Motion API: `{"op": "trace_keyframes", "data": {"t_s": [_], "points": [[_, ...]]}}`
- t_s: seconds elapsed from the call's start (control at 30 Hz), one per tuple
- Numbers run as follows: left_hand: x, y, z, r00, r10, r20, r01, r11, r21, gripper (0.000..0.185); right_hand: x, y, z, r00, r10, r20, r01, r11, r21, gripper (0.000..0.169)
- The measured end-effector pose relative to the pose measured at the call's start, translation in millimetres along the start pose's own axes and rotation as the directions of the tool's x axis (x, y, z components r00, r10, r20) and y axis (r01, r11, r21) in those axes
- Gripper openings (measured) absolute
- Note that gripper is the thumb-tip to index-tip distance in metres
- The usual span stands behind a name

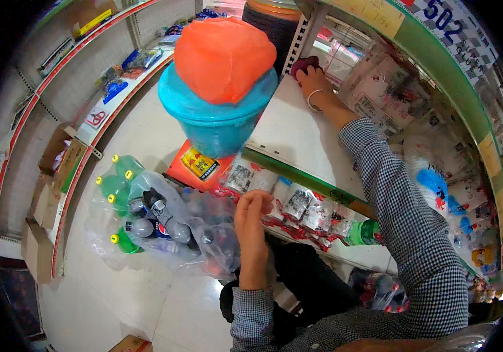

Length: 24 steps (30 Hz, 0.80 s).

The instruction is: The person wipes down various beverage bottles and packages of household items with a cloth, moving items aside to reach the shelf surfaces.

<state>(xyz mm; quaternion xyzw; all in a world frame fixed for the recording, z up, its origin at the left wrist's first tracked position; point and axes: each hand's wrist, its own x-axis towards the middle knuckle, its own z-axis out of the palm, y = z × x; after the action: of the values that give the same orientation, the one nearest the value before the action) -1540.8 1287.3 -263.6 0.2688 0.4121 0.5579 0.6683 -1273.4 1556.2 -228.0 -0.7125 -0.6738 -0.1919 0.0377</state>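
Note:
My right hand [316, 84] reaches to the far end of a white shelf board [306, 136], pressing a dark red cloth [303, 66] at its back corner beside the slotted upright. A bangle sits on that wrist. My left hand [253, 220] hangs in front of the shelf's green front edge [295, 174], its fingers curled together, with nothing seen in them. Below the board, close to the left hand, lie plastic packets [297, 202] and a green bottle [362, 232]. The bare board surface stretches between the right hand and that front edge.
A blue lidded bucket [216, 125] with an orange bag [225, 57] on top stands left of the shelf on an orange box [196, 169]. Wrapped drink bottles [163, 215] rest on the floor. Another shelving unit [101, 99] curves along the left; packed goods [387, 88] fill the right side.

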Motion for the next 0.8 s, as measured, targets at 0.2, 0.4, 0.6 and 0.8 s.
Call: {"op": "trace_keyframes", "data": {"t_s": [0.2, 0.4, 0.6, 0.8], "points": [[2, -3, 5, 1.0, 0.026, 0.014, -0.025, 0.998, -0.053, 0.017, 35, 34, -49, 0.957, 0.291, 0.016, -0.21, 0.653, 0.728, 0.029], [-3, -4, -3, 0.998, 0.052, 0.043, -0.05, 0.998, -0.044, 0.016, 14, -42, -151, 0.526, 0.303, -0.795, 0.459, 0.686, 0.565, 0.039], [-9, -1, 0, 0.998, 0.066, 0.019, -0.065, 0.997, -0.036, 0.019, 19, -42, -143, 0.591, 0.086, -0.802, 0.391, 0.839, 0.378, 0.043], [3, 4, 5, 0.998, 0.052, -0.044, -0.055, 0.997, -0.057, 0.017, -19, 23, -49, 0.894, -0.376, 0.246, 0.286, 0.899, 0.333, 0.055]]}}
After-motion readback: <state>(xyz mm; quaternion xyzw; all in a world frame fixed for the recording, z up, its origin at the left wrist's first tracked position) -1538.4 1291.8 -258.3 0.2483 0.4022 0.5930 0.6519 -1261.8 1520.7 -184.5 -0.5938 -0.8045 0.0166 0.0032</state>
